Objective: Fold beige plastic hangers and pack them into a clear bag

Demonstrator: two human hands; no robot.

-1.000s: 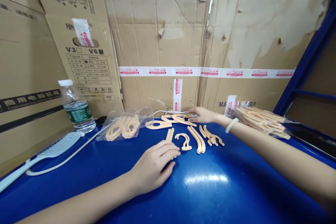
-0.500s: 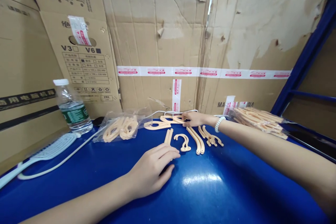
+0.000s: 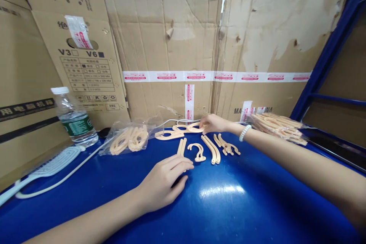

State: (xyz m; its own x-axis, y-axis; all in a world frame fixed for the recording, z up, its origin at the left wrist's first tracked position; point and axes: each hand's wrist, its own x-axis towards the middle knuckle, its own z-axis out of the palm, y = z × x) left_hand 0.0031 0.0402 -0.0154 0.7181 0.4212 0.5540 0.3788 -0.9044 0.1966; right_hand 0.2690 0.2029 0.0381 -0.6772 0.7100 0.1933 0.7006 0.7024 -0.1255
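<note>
My right hand (image 3: pixel 215 124), wearing a beaded bracelet (image 3: pixel 245 132), is at the back of the blue table. Its fingers close on the end of a beige folded hanger (image 3: pixel 196 131), the rightmost of several lying in a row. My left hand (image 3: pixel 166 183) lies nearer, fingers stretched out, partly covering two slim beige hanger arms (image 3: pixel 181 146). Just right of those fingers are hanger hooks (image 3: pixel 200 156). Beyond them lie two long curved hanger arms (image 3: pixel 211 150) side by side, then a small cluster of beige hanger parts (image 3: pixel 228 148).
A clear bag (image 3: pixel 130 139) of beige hangers lies left, another bagged stack (image 3: pixel 277 126) right. A water bottle (image 3: pixel 76 122), a pale hairbrush (image 3: pixel 58 162) and a white cable (image 3: pixel 65 175) are at left. Cardboard (image 3: pixel 171 45) walls the back; a dark flat object (image 3: pixel 337 146) sits far right.
My right hand has shifted slightly right, and more of the folded hanger at its fingertips shows. My left hand stays over the slim arms. The whole view has swung a little right.
</note>
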